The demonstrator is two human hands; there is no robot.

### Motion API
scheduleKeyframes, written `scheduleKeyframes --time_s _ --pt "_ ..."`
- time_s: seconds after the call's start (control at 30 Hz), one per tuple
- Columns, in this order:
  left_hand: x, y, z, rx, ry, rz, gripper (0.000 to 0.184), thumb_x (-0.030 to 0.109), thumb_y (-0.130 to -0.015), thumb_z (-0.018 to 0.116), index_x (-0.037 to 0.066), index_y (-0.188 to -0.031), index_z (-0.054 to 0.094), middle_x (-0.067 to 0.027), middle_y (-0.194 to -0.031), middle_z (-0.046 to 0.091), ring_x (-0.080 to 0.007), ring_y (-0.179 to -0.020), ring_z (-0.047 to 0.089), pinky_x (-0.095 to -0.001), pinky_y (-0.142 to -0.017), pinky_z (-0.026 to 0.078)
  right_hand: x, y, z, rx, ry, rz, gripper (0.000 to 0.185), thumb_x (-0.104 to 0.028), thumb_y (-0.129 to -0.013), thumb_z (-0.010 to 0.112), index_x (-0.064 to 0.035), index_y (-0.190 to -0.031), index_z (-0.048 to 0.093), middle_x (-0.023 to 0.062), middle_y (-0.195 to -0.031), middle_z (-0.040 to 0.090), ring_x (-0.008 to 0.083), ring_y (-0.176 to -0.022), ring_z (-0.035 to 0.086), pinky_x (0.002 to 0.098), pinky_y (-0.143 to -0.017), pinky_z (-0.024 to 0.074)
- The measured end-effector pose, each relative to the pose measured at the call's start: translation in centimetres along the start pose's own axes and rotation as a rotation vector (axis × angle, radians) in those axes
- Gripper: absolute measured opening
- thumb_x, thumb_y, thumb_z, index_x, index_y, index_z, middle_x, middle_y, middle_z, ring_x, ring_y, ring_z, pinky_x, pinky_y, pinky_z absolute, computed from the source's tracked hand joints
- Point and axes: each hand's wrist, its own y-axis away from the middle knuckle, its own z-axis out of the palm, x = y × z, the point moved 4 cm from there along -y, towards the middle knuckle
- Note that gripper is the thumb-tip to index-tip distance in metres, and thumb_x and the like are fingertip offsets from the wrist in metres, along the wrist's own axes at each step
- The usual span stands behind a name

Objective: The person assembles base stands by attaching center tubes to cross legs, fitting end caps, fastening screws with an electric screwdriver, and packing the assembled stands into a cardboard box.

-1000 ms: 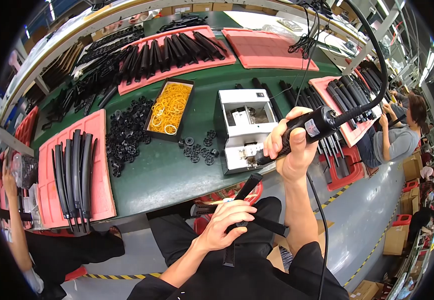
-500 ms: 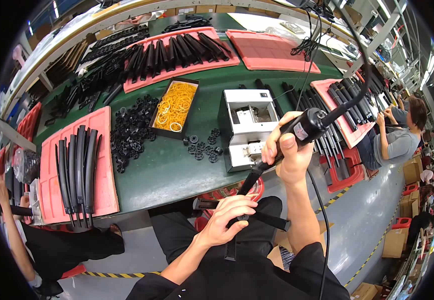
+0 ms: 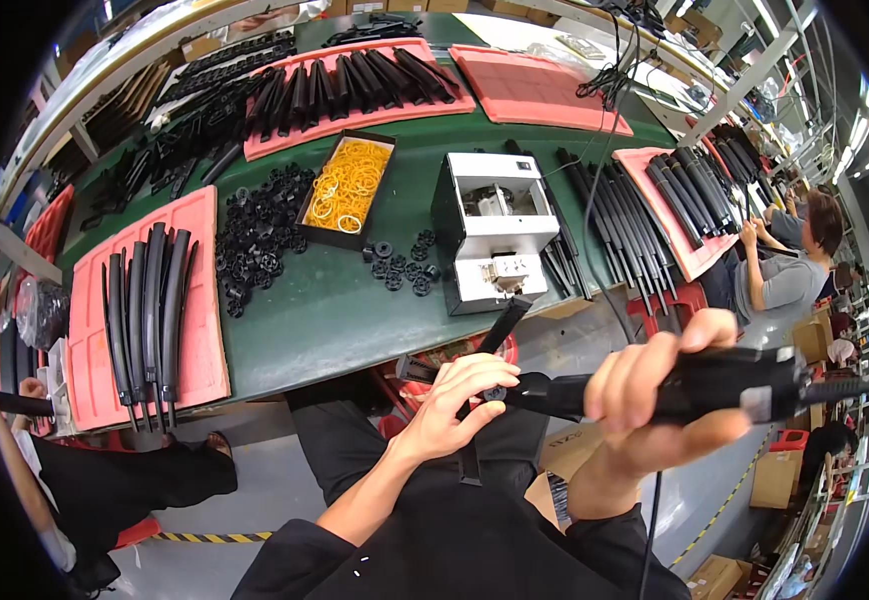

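Observation:
My left hand (image 3: 455, 400) is closed around the middle of a black cross-shaped part (image 3: 505, 328), held low over my lap. Its flat arms stick out past my fingers, away from me, to the left and towards me. In my right hand (image 3: 645, 390) is a black corded electric screwdriver (image 3: 745, 385), lying almost level. Its nose points left at the part's centre, close beside my left fingertips. Whether the tip touches the part I cannot tell.
On the green table (image 3: 305, 350) are a white machine (image 3: 495, 230), a box of yellow rubber bands (image 3: 350, 185) and loose black fittings (image 3: 260, 225). Black tubes lie on pink trays (image 3: 90, 340). A co-worker (image 3: 795, 265) sits at right; another person's arm (image 3: 20, 455) shows at left.
My right hand has moved right and down. The screwdriver has swung from a steep slant to nearly level, its nose still by the part. My left hand keeps its hold.

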Motion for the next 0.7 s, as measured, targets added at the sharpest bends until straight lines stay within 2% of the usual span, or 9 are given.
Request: scheduleKeyframes --time_s 0.17,0.7 --pt "0.2 0.1 0.0 0.021 0.026 0.008 0.031 0.020 -0.096 0.068 0.009 -0.125 0.066 -0.0044 -0.132 0.067 -0.0262 -0.126 0.057 -0.0425 -0.109 0.037 1.8 1.8 1.4 -0.038 0.076 0.102 0.068 -0.065 -0.092 0.068 -0.0104 -0.116 0.036 0.0016 -0.058 0.052 0.0129 -0.042 0.050 0.0269 -0.041 0.0448" --pt "0.5 0.1 -0.2 0.082 -0.008 0.006 0.037 0.018 -0.093 0.069 0.009 -0.128 0.065 -0.0046 -0.132 0.066 -0.0265 -0.124 0.058 -0.0406 -0.106 0.037 3.9 2.1 2.9 -0.072 0.065 0.183 0.067 -0.056 -0.085 0.080 -0.0117 -0.112 0.037 0.0031 -0.058 0.054 0.0126 -0.046 0.050 0.0270 -0.045 0.0459"
